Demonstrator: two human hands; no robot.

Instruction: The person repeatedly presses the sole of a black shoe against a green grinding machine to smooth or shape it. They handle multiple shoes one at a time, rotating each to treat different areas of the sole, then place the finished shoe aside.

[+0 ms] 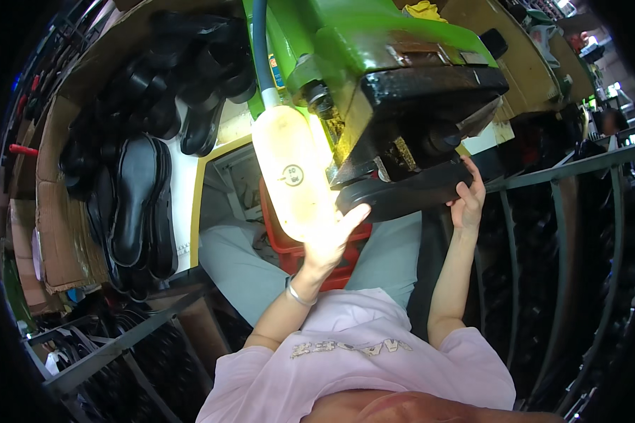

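Observation:
A black shoe sole (410, 194) spans the space between my hands, under the dark head of a green machine (420, 46). My left hand (334, 238) grips its left end, the thumb along the near edge; lamp glare washes out the other fingers. At the sole's right end, my right hand (468, 195) is closed on it with bent fingers. The sole's far edge sits against the machine's working parts (402, 156), and the exact contact is hidden. A lit, elongated lamp (289, 169) hangs just left of the machine, partly over my left hand.
At the left, an open cardboard box (69, 233) surrounds several black soles (140, 201) on a white, yellow-edged tabletop (185, 211). Below the machine is a red plastic container (275, 233) between my legs. Metal rack rails (571, 166) run along the right, and another rack (113, 349) stands lower left.

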